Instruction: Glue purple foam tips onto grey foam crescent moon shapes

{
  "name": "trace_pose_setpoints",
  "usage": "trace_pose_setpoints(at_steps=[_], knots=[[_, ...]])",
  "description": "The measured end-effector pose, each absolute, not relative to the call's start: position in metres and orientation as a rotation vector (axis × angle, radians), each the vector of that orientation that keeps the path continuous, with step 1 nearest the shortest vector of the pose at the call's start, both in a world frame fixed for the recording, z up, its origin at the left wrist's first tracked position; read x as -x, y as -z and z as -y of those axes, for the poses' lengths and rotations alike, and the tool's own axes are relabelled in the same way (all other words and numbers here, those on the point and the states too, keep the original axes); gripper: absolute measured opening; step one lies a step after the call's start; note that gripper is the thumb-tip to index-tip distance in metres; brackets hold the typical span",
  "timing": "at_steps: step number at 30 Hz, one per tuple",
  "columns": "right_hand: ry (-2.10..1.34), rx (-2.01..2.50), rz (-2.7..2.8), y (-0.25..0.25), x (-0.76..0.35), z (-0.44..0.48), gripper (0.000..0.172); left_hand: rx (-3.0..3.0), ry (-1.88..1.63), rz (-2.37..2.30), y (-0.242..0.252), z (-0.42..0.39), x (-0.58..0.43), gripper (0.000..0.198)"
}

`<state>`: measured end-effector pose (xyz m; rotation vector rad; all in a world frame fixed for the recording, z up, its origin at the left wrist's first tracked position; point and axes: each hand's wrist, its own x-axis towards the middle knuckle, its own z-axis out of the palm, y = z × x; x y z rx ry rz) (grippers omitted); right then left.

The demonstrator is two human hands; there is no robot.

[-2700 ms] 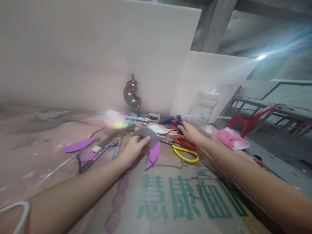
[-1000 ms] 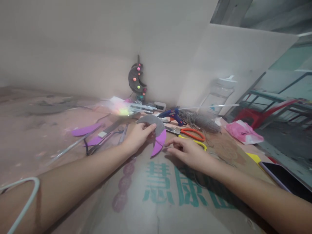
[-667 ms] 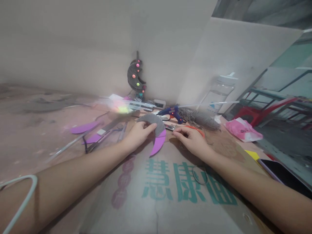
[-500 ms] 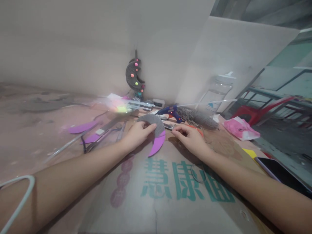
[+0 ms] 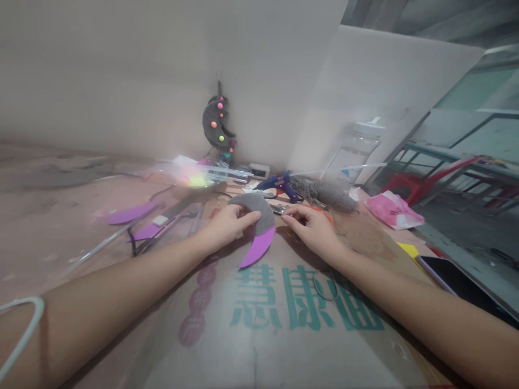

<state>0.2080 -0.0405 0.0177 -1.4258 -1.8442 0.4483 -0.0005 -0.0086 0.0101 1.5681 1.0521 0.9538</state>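
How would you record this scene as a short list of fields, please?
Left grip: holds the purple-and-grey crescent, thumb on its grey part
Right grip: appears pinched shut, right of the crescent; too blurred to tell what it holds, if anything
Beneath: printed cardboard
Behind: blue glue gun, with grey yarn to its right
Back: dark crescent ornament with coloured dots
Right side: pink-and-white packet, dark-screened phone

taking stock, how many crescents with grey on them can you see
2: the grey-and-purple crescent in the left hand, and the dotted grey crescent by the back wall. Others may be hidden.
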Motion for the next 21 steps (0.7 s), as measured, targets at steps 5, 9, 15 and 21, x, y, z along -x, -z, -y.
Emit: trace_pose_setpoints(at_steps=[5,9,15,21], knots=[[-0.452,1.435,1.808,-0.016,-0.208,0.041,0.022,-1.577,-0.861,-1.061,-0.008,0.007,0.003,0.036],[-0.342,1.369,1.911,-0.017,-0.210,0.039,0.020,-1.618,-0.870,-1.022,-0.007,0.006,0.004,0.039],[-0.316,1.185,1.907,-0.025,-0.210,0.042,0.032,-1.606,-0.883,-1.026,-0.011,0.008,0.002,0.036],[-0.519,1.143,1.973,-0.023,-0.197,0.049,0.022,-1.724,-0.862,-0.991,-0.009,0.010,0.001,0.038]])
